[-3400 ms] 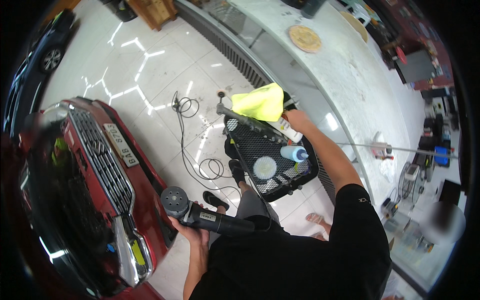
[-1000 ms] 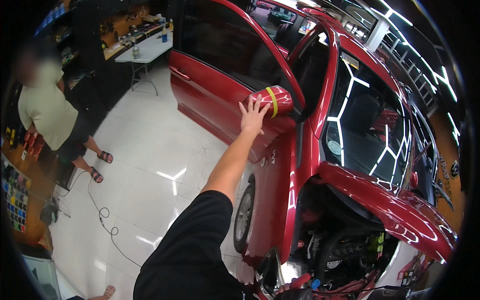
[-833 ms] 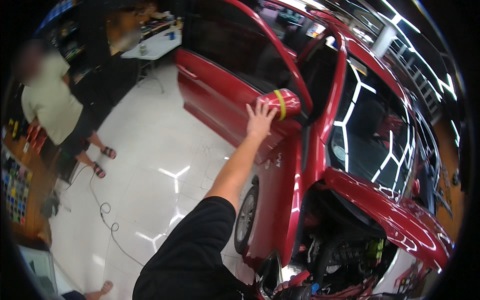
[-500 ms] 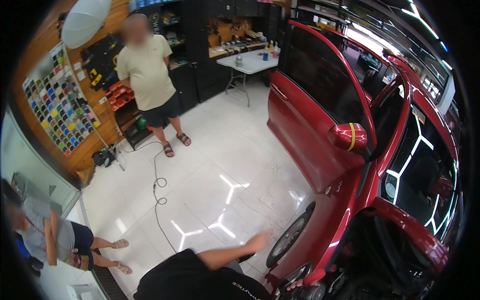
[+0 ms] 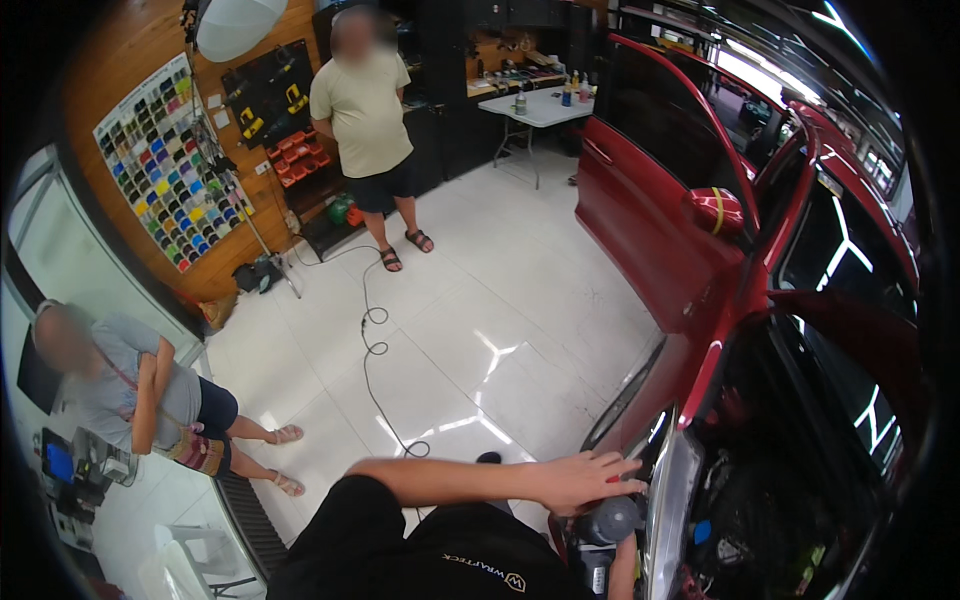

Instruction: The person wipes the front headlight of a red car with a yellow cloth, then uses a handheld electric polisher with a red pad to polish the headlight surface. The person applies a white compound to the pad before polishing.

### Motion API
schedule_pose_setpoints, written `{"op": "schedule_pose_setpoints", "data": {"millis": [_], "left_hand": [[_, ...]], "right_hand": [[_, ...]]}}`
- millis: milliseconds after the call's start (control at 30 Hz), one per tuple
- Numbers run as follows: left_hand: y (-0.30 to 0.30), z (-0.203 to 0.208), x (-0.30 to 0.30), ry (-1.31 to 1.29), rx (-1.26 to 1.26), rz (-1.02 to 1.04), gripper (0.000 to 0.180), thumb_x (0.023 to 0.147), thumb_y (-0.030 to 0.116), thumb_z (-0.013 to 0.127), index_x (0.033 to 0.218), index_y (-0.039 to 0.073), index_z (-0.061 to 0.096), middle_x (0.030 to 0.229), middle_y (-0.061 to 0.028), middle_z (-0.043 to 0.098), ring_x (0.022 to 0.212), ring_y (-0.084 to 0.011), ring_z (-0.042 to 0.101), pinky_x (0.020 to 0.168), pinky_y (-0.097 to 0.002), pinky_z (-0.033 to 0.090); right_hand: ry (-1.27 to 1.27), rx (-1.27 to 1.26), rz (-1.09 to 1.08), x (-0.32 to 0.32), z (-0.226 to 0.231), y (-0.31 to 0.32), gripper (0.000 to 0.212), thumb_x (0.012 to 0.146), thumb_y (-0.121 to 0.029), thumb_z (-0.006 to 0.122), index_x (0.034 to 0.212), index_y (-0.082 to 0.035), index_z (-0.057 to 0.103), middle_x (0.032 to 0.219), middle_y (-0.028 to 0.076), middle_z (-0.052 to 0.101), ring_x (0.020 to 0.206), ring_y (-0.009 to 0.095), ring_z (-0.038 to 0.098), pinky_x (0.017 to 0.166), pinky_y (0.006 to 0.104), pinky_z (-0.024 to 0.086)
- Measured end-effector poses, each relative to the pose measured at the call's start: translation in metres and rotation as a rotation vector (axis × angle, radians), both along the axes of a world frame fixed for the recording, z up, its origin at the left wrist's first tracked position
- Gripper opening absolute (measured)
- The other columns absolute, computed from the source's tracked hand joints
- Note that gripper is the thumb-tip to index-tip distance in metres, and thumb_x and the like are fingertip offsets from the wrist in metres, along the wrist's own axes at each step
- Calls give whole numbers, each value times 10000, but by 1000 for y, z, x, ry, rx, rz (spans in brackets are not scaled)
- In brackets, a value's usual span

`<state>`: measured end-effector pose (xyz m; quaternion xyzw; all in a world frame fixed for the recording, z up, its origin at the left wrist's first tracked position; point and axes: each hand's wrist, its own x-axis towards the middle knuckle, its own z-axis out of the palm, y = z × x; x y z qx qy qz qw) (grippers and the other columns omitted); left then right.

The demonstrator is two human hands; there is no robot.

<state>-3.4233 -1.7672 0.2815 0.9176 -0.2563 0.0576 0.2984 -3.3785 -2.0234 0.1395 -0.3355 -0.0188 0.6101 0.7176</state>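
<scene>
Fingers of the left hand (image 5: 575,482) lie slightly apart, bent over the head of a grey and black power tool (image 5: 610,522); whether they grip it, I cannot tell. Right of the tool rises the right forearm (image 5: 623,575), its fingers hidden, so their hold cannot be told either.

The tool is low at the right, just beside the silver edge (image 5: 677,505) of a red car (image 5: 640,250); whether they touch is unclear. Beyond that edge is the dark engine bay (image 5: 760,480), a blue cap (image 5: 703,531) inside it. On this side the car closes off the room, its front door standing out over the floor, the mirror (image 5: 713,211) banded in yellow.

Open room lies left and ahead: pale glossy floor (image 5: 480,290), streaked with reflected light and crossed by a looping dark cable (image 5: 369,370).

A person in a pale shirt (image 5: 370,120) stands at the back, near a white desk (image 5: 540,108) with bottles; another person in grey (image 5: 165,385), arms folded, stands at the left. A board of colour samples (image 5: 170,170) covers part of the wooden wall.
</scene>
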Motion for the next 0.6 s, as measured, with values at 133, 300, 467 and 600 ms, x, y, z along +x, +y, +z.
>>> {"op": "schedule_pose_setpoints", "data": {"millis": [133, 300, 467, 600], "left_hand": [[-16, -24, 10, 287, 259, -252, 808, 702, 103, 816, 1434, 115, 475, 1313, -201, 502, 1189, -416, 536, 954, -473, 502], [-13, -68, -32, 334, -113, -59, 622, 729, 139, 824, 1274, 88, 529, 1181, -192, 536, 1107, -406, 583, 936, -457, 503], [19, -83, -78, 584, -729, 151, 577, 857, 244, 815, 1336, 110, 523, 1144, -120, 561, 1013, -223, 609, 846, -366, 551], [44, -73, -145, 966, -1082, 47, 621, 951, 330, 734, 1477, 141, 463, 1179, -73, 565, 945, -147, 616, 723, -305, 577]], "right_hand": [[-91, 6, 56, -28, 8, -9, 671, 1020, -561, 353, 1151, 41, 618, 1031, 242, 669, 927, 379, 682, 783, 503, 582], [120, 80, -169, -54, 27, -6, 700, 980, -488, 374, 1382, 75, 478, 1112, 302, 657, 981, 443, 693, 832, 620, 576], [-129, 184, -803, -153, 9, -59, 771, 932, -422, 451, 1537, 38, 323, 1163, 322, 610, 1021, 504, 666, 801, 694, 570], [97, 612, -867, -228, -41, -53, 869, 899, -631, 568, 1531, -64, 381, 1238, 289, 581, 1108, 393, 582, 930, 618, 485]]}}
